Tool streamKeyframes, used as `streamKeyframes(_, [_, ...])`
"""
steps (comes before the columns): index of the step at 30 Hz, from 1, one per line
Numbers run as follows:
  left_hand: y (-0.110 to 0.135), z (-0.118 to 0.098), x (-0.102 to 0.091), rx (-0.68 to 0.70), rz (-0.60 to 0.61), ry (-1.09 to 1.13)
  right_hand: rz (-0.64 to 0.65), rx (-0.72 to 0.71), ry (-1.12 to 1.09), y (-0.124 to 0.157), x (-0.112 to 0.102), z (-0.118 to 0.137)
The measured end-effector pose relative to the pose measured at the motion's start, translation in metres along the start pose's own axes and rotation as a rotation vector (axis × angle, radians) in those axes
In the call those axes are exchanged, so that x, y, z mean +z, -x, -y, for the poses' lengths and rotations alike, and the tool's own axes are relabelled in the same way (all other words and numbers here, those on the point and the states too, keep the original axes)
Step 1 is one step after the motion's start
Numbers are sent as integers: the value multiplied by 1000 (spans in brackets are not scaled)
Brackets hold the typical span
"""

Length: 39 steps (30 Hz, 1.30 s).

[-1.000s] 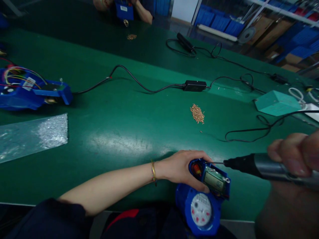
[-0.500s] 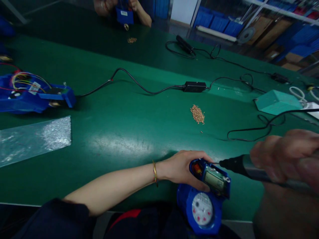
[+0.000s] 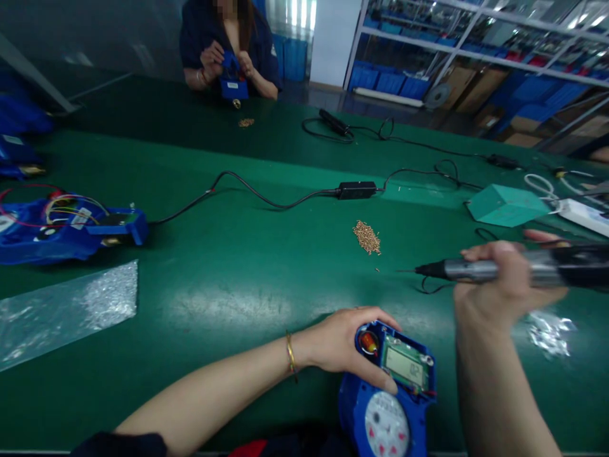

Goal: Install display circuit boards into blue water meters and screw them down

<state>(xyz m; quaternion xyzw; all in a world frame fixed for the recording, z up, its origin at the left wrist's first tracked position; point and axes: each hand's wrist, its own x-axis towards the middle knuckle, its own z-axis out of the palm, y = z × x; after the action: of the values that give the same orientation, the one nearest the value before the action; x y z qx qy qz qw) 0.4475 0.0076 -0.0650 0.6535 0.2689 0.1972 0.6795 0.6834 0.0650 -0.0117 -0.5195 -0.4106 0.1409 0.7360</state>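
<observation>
My left hand (image 3: 349, 346) is closed around the upper housing of a blue water meter (image 3: 349, 406) at the table's front edge. The housing lies open, showing a circuit board with a small LCD display (image 3: 404, 367) and an orange-red part in a round recess. Below it is the meter's white round dial (image 3: 386, 424). My right hand (image 3: 499, 279) grips an electric screwdriver (image 3: 480, 270), held level with its thin bit pointing left, above the table and apart from the meter. A small pile of brass-coloured screws (image 3: 366, 237) lies beyond, with one loose screw (image 3: 377, 270) near the bit.
A clear bag of small silvery pieces (image 3: 111, 292) lies left, before another blue meter with wires (image 3: 71, 222). A black cable with an inline box (image 3: 356, 190) crosses the table. A green box (image 3: 507, 205) stands right. Across the table, a person (image 3: 233, 57) holds a blue meter.
My right hand has drawn the screwdriver up and away from the meter, toward the loose screw. The left hand still holds the meter. The head view has tilted up.
</observation>
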Motion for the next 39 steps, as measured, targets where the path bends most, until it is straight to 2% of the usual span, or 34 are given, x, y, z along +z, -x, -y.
streamKeyframes(3, [0, 1, 0, 30, -9, -21, -105, -25, -60, 18, 27, -18])
streamKeyframes(4, [0, 0, 0, 39, -10, -32, -87, -4, -59, 21, 31, -23])
streamKeyframes(8, [0, -1, -3, 40, 31, -46, -97, 10, -73, 20, 34, -33])
streamKeyframes(10, [-2, 1, -5, 79, 56, 42, -96, 17, -81, 19, 35, -34])
streamKeyframes(11, [-4, 4, -6, 107, 30, 111, -96, 25, -86, 18, 36, -32])
streamKeyframes(13, [-9, 12, -9, 124, -133, 239, -92, 49, -104, 18, 37, -26])
streamKeyframes(16, [-17, 28, -13, 8, -464, 314, -77, 96, -170, 20, 36, -9])
streamKeyframes(19, [-22, 41, -17, -57, -590, 331, -58, 198, -308, 23, 32, 9])
streamKeyframes(23, [-21, 43, -14, -53, -614, 387, -32, 354, -432, 30, 31, 25])
streamKeyframes(26, [-18, 41, -11, -40, -617, 433, -39, 411, -445, 33, 33, 31])
streamKeyframes(34, [-17, 35, -20, 34, -616, 524, -59, 322, -385, 28, 31, 47])
streamKeyframes(39, [-16, 31, -26, 50, -584, 580, -76, 321, -367, 28, 32, 56])
